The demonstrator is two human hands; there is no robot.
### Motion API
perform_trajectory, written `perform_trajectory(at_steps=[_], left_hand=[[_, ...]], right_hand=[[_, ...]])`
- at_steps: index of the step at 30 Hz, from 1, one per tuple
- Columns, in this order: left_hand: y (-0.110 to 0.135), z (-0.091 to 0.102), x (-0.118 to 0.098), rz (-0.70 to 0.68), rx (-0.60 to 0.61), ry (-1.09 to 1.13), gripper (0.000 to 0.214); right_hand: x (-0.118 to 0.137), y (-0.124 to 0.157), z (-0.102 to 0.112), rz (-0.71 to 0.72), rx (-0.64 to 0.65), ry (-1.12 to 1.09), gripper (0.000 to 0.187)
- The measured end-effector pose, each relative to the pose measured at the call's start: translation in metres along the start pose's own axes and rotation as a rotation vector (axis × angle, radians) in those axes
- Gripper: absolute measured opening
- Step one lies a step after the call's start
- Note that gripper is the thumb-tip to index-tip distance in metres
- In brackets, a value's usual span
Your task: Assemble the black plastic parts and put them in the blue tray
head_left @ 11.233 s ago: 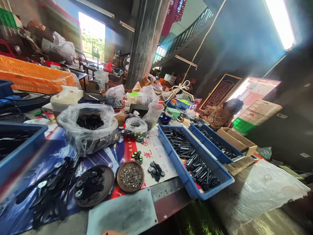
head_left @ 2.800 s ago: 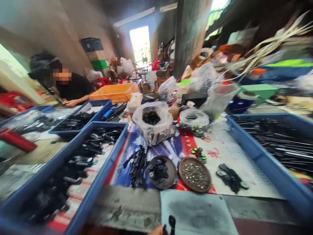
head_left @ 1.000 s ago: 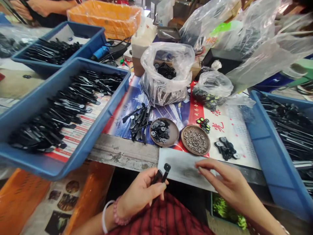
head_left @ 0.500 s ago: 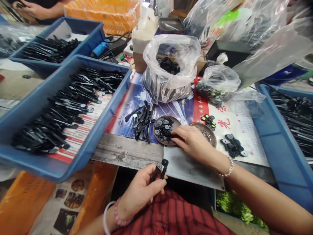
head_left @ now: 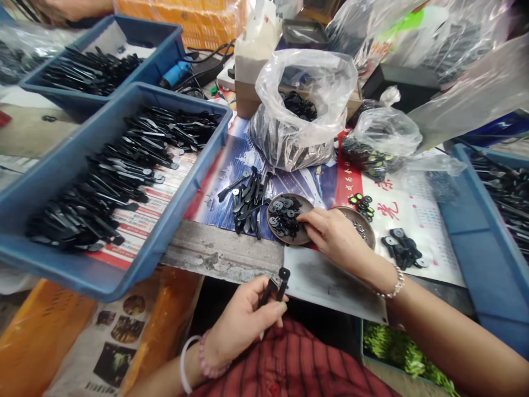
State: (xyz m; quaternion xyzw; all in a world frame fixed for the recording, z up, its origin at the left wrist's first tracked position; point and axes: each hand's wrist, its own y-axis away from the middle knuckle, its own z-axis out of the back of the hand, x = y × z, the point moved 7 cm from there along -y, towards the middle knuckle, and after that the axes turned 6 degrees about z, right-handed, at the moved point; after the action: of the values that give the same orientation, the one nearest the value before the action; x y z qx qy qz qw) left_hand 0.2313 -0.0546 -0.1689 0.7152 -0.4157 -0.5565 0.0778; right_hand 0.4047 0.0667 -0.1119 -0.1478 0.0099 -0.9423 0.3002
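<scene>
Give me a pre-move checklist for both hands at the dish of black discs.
1. Left hand grips the black strips upright, round ends up: ok.
2. Right hand fingertips in the dish of black discs: ok.
3. Disc actually pinched: cannot tell, the fingertips hide it.
4. Dish of screws within reach, partly under the right wrist: ok.
5. Loose black strips lie left of the disc dish, apart from the hand: ok.
6. Grey mat bare between the hands: ok.

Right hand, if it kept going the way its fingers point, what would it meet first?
The right hand points left into the brown dish; it would probably meet the black round parts there first.
</scene>
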Motion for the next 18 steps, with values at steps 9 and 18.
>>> perform_trajectory(at_steps=[9, 18], left_hand=[[-0.001, -0.009, -0.005, 0.000, -0.001, 0.001, 0.027], [-0.007, -0.021, -0.012, 0.036, -0.009, -0.042, 0.025]], right_hand=[[-0.011, 0.025, 0.022, -0.255, -0.245, -0.444, 0.008], [0.013, 0.064, 0.017, -0.274, -0.199, -0.801, 0.013]])
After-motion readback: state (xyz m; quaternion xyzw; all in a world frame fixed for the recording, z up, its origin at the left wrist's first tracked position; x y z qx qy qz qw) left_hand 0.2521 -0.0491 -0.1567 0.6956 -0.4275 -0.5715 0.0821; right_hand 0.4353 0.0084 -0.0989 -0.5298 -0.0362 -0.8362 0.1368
